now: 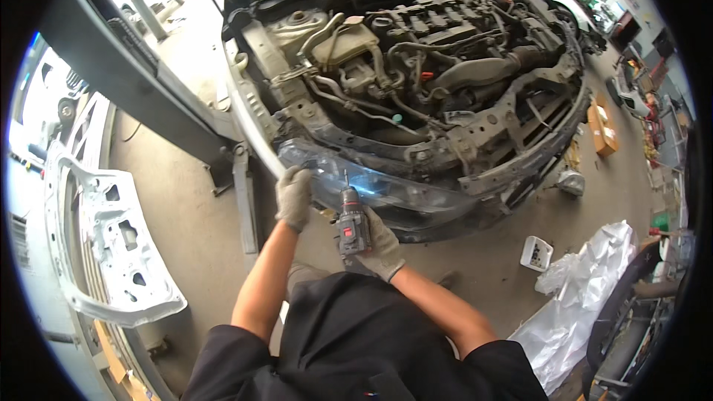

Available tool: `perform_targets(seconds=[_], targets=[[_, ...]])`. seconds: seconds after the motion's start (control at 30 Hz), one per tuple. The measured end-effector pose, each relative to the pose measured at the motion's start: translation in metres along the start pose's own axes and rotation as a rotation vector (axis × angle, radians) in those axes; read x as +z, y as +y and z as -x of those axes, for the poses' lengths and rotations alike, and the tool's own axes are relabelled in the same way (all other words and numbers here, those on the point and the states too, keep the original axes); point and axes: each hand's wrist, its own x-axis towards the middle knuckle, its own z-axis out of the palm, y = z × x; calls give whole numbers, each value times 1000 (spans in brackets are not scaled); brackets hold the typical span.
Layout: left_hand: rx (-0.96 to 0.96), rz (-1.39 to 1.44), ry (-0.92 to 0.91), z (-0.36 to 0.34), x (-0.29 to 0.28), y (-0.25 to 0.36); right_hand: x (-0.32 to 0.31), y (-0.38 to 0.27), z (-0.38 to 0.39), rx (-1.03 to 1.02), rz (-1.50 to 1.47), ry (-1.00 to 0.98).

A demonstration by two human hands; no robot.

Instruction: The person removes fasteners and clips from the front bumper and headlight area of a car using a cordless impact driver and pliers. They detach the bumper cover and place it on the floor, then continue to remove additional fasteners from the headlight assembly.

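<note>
My right hand (383, 246), in a pale work glove, grips a dark cordless drill (352, 226) with red marks. The drill's thin bit points away from me, toward the headlight (371, 180) at the front corner of the car. I cannot tell whether the bit touches it. My left hand (295, 197), gloved too, is by the headlight's left end, beside the fender edge (258, 147). Its fingers are curled together, and what they hold, if anything, is hidden. Behind the headlight lies the uncovered engine bay, with the engine (445, 22) and hoses in view.
A grey lift post (141, 67) with a lift arm (243, 200) stands left of the car. A white body panel (126, 245) leans at the far left. On the right floor are a small white tub (536, 253), crumpled plastic sheeting (587, 289) and a cardboard box (602, 128).
</note>
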Motion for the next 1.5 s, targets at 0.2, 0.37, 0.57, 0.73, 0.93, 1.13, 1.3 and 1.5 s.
perform_targets(seconds=[0.2, 0.37, 0.57, 0.73, 0.93, 1.13, 1.3, 1.5], targets=[[-258, 486, -300, 39, -49, 29, -100, -16, 3, 120, 284, 337], [-363, 465, -353, 67, -42, 31, -237, -2, -68, 250, 865, 302], [-376, 566, -584, 98, -4, 57, -306, 26, -104, 382, 1068, 148], [-224, 339, -570, 117, 7, 92, -314, 32, -94, 539, 1103, -7], [254, -188, -555, 133, 13, 125, -301, 7, -64, 194, 1373, 223], [797, -674, -671, 134, 28, 148, -211, -116, -16, -61, 57, -99], [962, -854, -755, 141, 36, 155, -163, -174, -6, -160, -2, -319], [1113, -981, -703, 152, 41, 150, -152, -168, 0, -321, 134, -179]])
